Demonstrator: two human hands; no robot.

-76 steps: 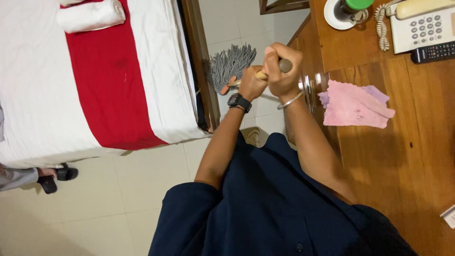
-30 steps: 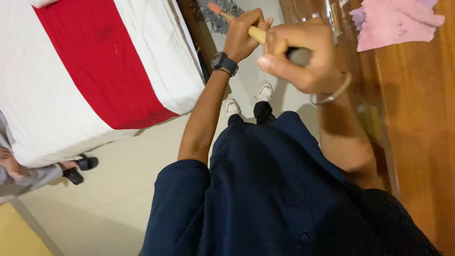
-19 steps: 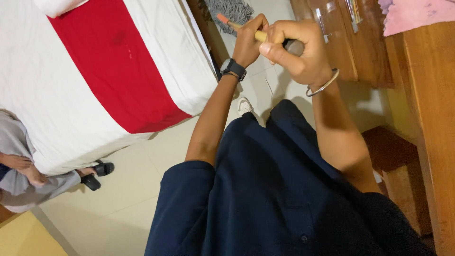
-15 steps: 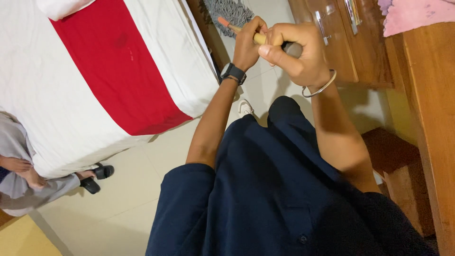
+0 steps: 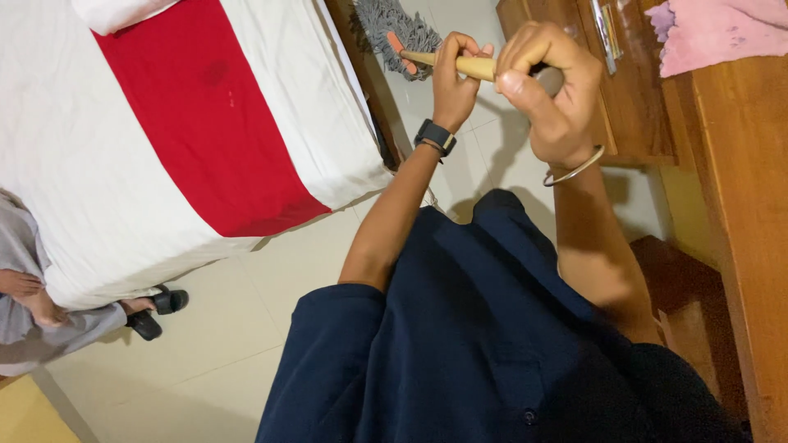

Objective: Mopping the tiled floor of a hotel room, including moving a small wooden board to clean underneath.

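Observation:
Both my hands grip a wooden mop handle [image 5: 474, 67]. My left hand [image 5: 454, 78], with a black watch on the wrist, holds it lower down. My right hand [image 5: 552, 90], with a metal bangle on the wrist, closes over the top end. The grey string mop head [image 5: 384, 23] rests on the pale tiled floor [image 5: 222, 344] in the gap between the bed's wooden frame [image 5: 371, 78] and a wooden cabinet [image 5: 624, 90].
A bed [image 5: 123, 164] with white sheets and a red runner fills the left. A wooden desk [image 5: 751, 230] with a pink cloth [image 5: 718, 33] runs along the right, a stool [image 5: 685, 279] below it. Another person's sandalled foot [image 5: 152, 310] and grey-clothed leg show at lower left.
The view swung from the desk top toward the floor and bed. My hands kept hold of the handle, and the mop head slid along the floor beside the bed frame.

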